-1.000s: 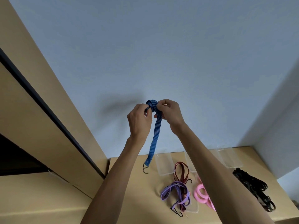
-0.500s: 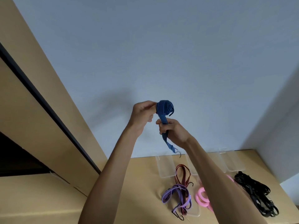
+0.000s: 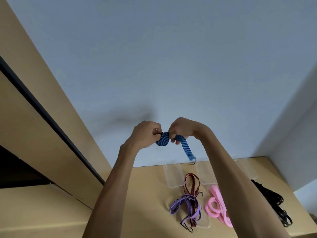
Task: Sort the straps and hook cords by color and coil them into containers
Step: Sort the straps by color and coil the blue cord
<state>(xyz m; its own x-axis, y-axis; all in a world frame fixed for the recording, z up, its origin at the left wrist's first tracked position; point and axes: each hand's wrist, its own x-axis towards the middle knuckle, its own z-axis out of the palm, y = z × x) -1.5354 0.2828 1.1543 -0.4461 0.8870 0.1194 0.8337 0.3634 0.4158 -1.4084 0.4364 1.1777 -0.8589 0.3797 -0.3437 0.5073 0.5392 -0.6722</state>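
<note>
A blue hook cord [image 3: 184,145] is held up in front of the wall, most of it rolled into a small coil. My left hand [image 3: 145,133] grips the coil, and my right hand [image 3: 181,128] pinches the cord just beside it. A short tail hangs down to the right and ends in a dark hook. On the table below lie a purple cord [image 3: 186,206], a dark red cord [image 3: 191,184], pink straps [image 3: 215,204] and black straps [image 3: 272,200].
Clear plastic containers [image 3: 173,175] stand along the back of the wooden table [image 3: 140,203], near the wall. A second clear container [image 3: 205,222] sits under the purple and red cords. Tan panels and a dark gap fill the left side.
The coil has grown and the hanging tail is shorter. My right hand has risen from below the coil to beside it, and both hands sit lower and closer together.
</note>
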